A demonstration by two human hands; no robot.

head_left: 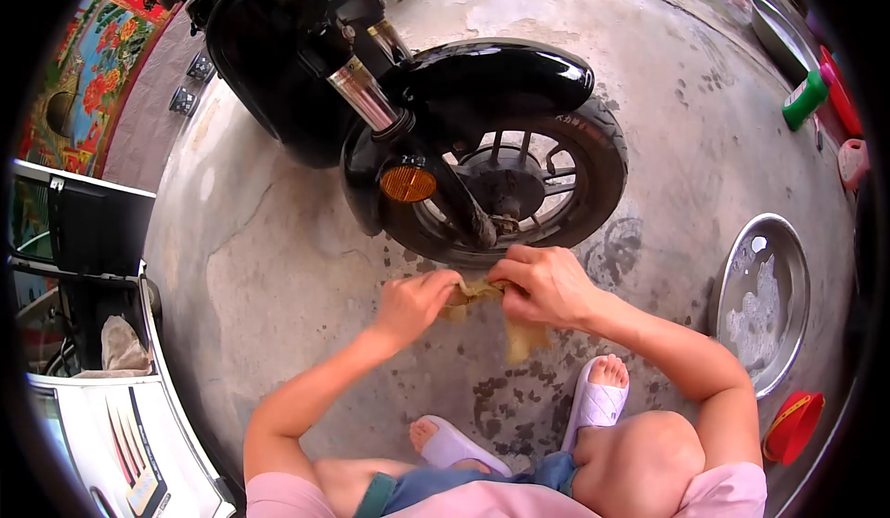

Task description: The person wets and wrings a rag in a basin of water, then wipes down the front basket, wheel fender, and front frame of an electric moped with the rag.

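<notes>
A yellowish cloth is stretched between my two hands, low in front of a black motor scooter's front wheel. My left hand pinches one end of it. The other end is gripped in my right hand, and a loose flap hangs below those fingers. Just beyond the hands are the tyre, the black fender and the fork with its orange reflector.
To the right, a metal basin holds sudsy water, with a red container close by. A green bottle lies farther back. At left stands a white vehicle. Wet spots mark the concrete floor.
</notes>
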